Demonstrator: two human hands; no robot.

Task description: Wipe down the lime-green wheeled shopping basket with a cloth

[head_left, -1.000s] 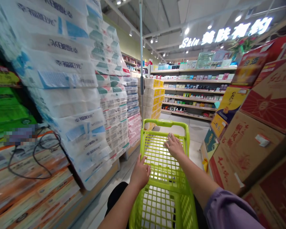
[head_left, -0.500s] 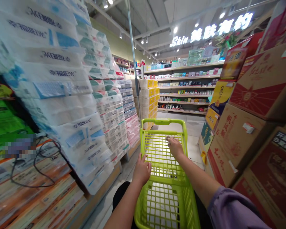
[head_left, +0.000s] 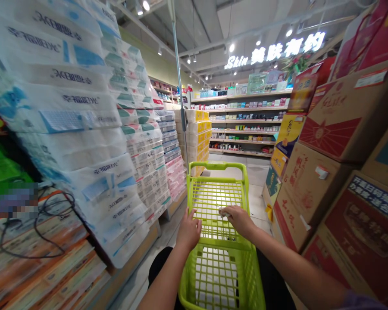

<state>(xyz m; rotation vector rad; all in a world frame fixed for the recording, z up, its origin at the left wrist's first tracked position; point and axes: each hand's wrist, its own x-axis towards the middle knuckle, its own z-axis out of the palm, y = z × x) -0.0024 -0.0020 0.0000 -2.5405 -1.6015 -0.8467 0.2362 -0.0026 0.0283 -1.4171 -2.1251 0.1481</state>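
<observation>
In front of me stands a lime-green plastic shopping basket [head_left: 216,246], with an open grid and a long handle at its far end. My left hand [head_left: 189,229] is closed on its left rim, about midway along. A small whitish crumpled cloth [head_left: 225,213] is pinched in my right hand [head_left: 239,219], over the basket's upper grid near the right side. My fingers partly cover the cloth, so its full shape is hidden.
Wrapped tissue packs [head_left: 74,99] rise high on the left. Cartons [head_left: 336,116] are stacked on the right. A metal pole [head_left: 177,56] stands beyond the basket's left side. Stocked shelves [head_left: 245,107] line the back. A black cable [head_left: 35,224] lies over packs at lower left.
My right hand has moved down the grid towards me with the cloth. My left hand stays on the rim. The view has shifted slightly right.
</observation>
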